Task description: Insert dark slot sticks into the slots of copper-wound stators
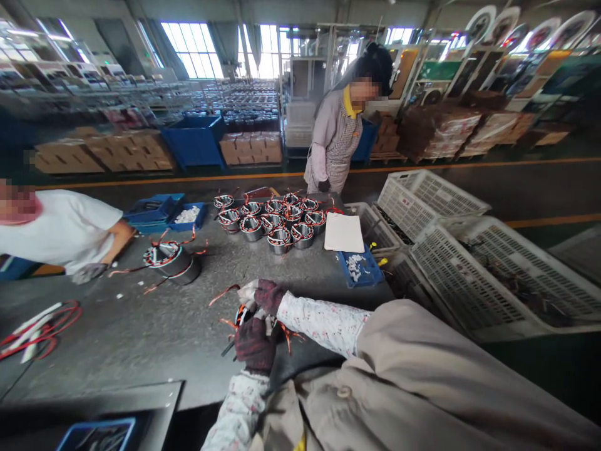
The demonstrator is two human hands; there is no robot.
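head view: on the dark surface (117, 329), the left hand (255, 343) is closed on a wire-wound core (241, 313) near seven o'clock; the right hand (267, 296) bends over it, its grip impossible to tell. a larger core (181, 269) stands at ten o'clock from there.

Daylight enters through tall multi-paned windows (192, 50) in the back wall, which glare out to near white, while the broad dark grey worktop (188, 338) lies dimmer under a soft pale sheen, its near underside sunk in black shadow. Wide-angle distortion stretches the round white-rimmed rings (544, 31) at upper right into slanted ovals, and the far left background smears into blur.
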